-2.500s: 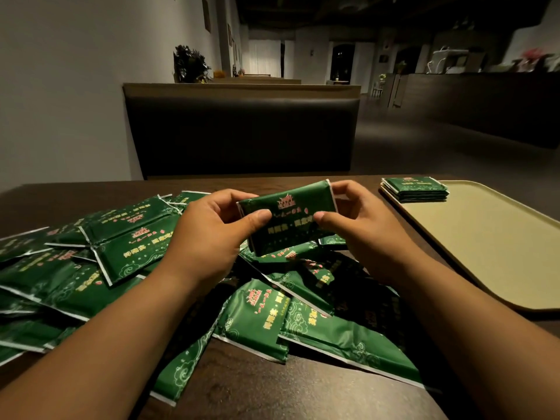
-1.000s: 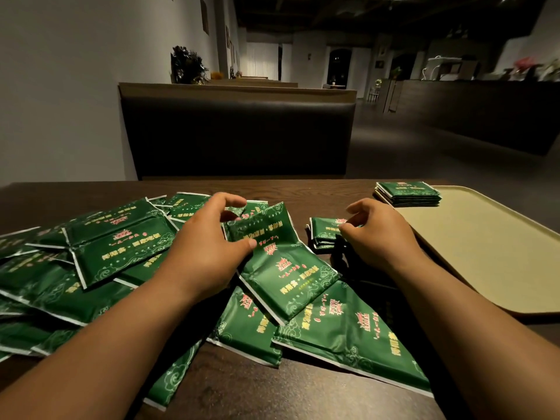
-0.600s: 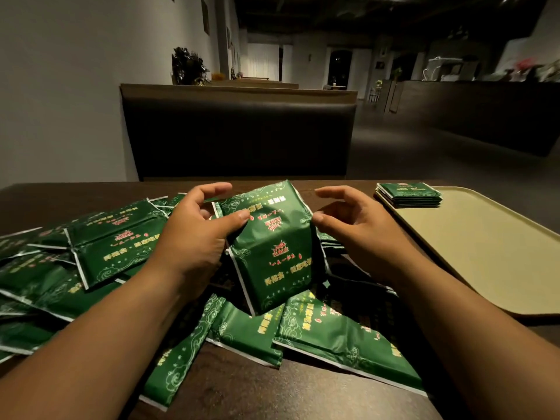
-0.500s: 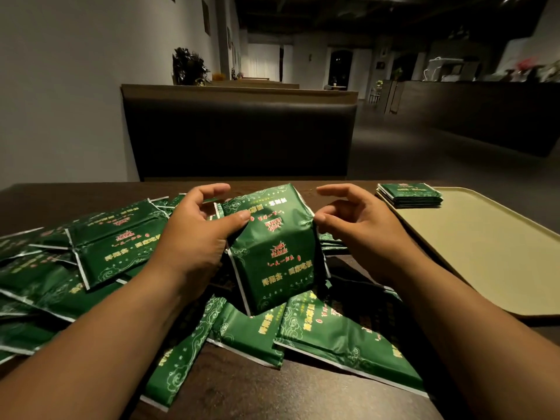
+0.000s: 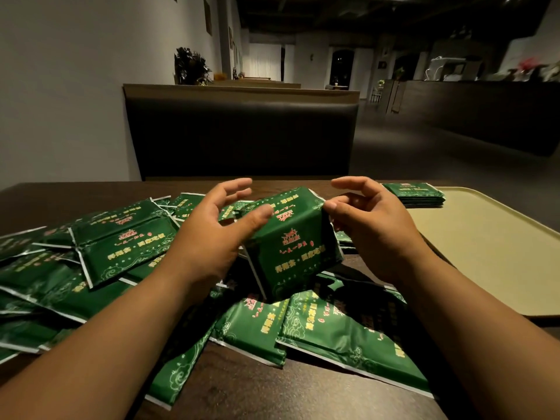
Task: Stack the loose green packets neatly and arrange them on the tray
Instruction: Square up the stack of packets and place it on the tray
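A glossy dark green packet (image 5: 292, 247), with silver sealed edges, pale scrollwork, a red crest and yellow lettering, stands raised between the two hands, its printed face towards the wearer. The left hand (image 5: 206, 237) lays its thumb (image 5: 257, 213) across the front near the upper left edge, while its other fingers (image 5: 233, 187) are spread and nearly straight, lifted beyond that edge; whether any of them backs the packet from behind is hidden. The right hand (image 5: 372, 231) sets its thumb tip on the upper right edge, and its fingers (image 5: 348, 184) arch loosely curled above and behind that corner, with gaps between them. The packet's long axis runs from the far end, up at the thumbs, down to the near end between the wrists, leaning slightly towards the right wrist. The upper part bends away from the wearer just at thumb level. Below the palms and out beyond the left hand's knuckles, loose packets (image 5: 121, 247) lie overlapped at mixed angles on the dark wooden table (image 5: 242, 389). Beyond the right hand's fingertips, a squared stack of packets (image 5: 412, 194) sits on the far corner of the beige tray (image 5: 485, 253).
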Tool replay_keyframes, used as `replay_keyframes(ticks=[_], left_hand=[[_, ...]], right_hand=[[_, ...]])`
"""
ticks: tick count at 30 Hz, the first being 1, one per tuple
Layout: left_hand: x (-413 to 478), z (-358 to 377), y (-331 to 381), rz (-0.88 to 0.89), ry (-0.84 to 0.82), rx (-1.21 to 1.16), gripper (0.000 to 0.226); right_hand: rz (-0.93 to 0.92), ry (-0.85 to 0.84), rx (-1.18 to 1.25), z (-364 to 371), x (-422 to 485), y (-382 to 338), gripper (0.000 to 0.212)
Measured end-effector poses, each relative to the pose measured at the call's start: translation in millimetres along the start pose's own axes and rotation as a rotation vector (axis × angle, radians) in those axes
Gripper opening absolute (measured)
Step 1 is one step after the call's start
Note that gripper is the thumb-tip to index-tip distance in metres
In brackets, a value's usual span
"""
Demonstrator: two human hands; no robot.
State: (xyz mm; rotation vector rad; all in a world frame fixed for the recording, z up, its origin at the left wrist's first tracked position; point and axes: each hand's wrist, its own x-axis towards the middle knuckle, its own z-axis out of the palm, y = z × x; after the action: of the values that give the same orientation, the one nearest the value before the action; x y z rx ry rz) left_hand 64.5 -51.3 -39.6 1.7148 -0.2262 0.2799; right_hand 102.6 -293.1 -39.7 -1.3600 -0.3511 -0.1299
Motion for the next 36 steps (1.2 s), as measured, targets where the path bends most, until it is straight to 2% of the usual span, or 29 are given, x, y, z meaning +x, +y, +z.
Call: replay_keyframes(ticks=[3, 5, 7, 11, 14, 21, 24, 29, 32, 36], left_hand=[[-5.3, 1.8, 1.8, 0.01, -0.104, 0.024, 0.072], [-7.8, 2.7, 1.6, 0.006, -0.134, 0.134, 0.072], [-7.2, 3.4, -0.5, -0.001, -0.136, 0.254, 0.059], [-0.8, 2.7, -7.3, 0.04, -0.05, 0.377, 0.013], [0.4, 2.5, -8.0, 0.051, -0.023, 0.299, 0.013], [-1.2, 9.3, -3.0, 0.001, 0.032, 0.141, 0.016], [7.5, 16.5, 2.9, -0.066, 0.055, 0.072, 0.012], [38.7, 45.0, 22.4, -0.086, 0.017, 0.189, 0.011], [60.0, 73.4, 16.9, -0.093, 0.018, 0.319, 0.013], [74.2, 108.6, -1.3, -0.205, -0.063, 0.483, 0.037]], right_hand=[[-0.011, 0.031, 0.034, -1.9, 0.2, -0.9, 0.05], [-0.024, 0.042, 0.042, -2.4, -0.2, -1.9, 0.049], [-0.034, 0.06, 0.041, -2.2, -0.9, -3.3, 0.048], [-0.039, 0.084, 0.025, -2.1, -1.4, -4.3, 0.046], [-0.064, 0.089, -0.074, -1.9, -1.5, -5.3, 0.042], [0.045, -0.07, -0.296, -0.1, -1.9, -3.6, 0.03], [0.07, 0.024, -0.302, -3.6, 0.9, -6.0, 0.021], [0.094, 0.236, -0.412, -16.4, 9.4, -6.9, 0.003], [0.094, 0.403, -0.578, -26.5, 9.9, -7.7, 0.016], [0.2, 0.479, -0.799, -42.9, 11.4, -4.3, 0.025]])
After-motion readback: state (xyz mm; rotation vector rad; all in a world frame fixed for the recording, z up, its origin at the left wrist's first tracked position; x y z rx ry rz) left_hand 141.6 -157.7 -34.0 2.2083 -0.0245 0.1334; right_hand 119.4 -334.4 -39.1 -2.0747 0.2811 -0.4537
